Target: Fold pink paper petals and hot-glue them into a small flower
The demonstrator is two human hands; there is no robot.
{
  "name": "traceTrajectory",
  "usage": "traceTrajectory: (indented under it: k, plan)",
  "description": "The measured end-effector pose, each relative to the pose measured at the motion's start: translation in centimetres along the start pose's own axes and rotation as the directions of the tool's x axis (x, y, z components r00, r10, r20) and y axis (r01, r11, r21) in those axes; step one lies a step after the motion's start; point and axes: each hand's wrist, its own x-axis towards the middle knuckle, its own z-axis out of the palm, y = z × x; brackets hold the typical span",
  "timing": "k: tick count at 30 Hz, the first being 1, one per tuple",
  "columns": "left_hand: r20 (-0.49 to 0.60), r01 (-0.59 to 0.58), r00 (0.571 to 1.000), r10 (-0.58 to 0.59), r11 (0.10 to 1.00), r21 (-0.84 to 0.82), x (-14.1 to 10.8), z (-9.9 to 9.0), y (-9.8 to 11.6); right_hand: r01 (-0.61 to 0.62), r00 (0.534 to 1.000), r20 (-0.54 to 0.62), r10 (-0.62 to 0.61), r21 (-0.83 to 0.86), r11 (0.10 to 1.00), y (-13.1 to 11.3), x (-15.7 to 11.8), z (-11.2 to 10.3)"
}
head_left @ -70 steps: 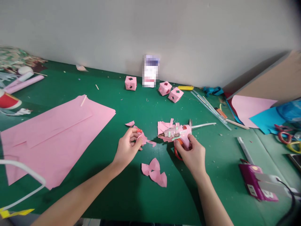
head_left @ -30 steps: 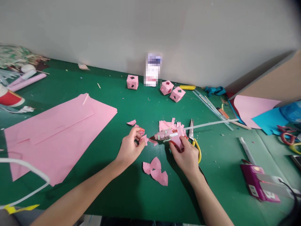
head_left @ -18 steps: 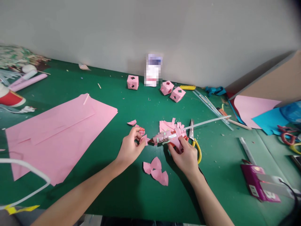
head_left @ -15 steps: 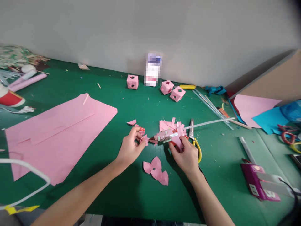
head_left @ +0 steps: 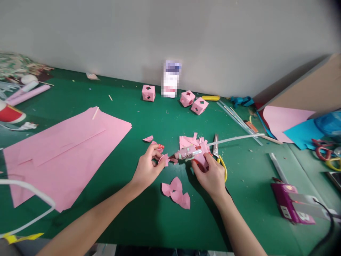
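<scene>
Since the earliest frame the pink glue gun (head_left: pixel 192 153) has tipped from upright to lying low, its nozzle brought up to the folded pink paper piece (head_left: pixel 163 158). Its long axis runs across the table (head_left: pixel 133 113), nozzle toward the left edge, clear glue stick (head_left: pixel 234 138) trailing right. The right hand (head_left: pixel 211 176) is wrapped around its handle; the left hand (head_left: pixel 146 169) pinches the piece, mid-table.

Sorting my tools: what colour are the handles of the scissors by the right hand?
Yellow handles on the scissors, seen in the head view.
</scene>
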Motion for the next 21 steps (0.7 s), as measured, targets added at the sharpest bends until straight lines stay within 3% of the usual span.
traceTrajectory:
  k: [13,21]
  plan:
    - [0.01,0.043,0.999,-0.042,0.998,-0.048,-0.05,-0.04,-0.24,0.018,1.0,0.0,-0.018,0.011,1.0,0.09,-0.04,-0.18]
    - [0.023,0.038,0.999,-0.037,0.998,-0.051,-0.02,-0.07,-0.01,-0.072,0.997,0.042,0.072,-0.001,0.997,-0.27,0.12,-0.27]
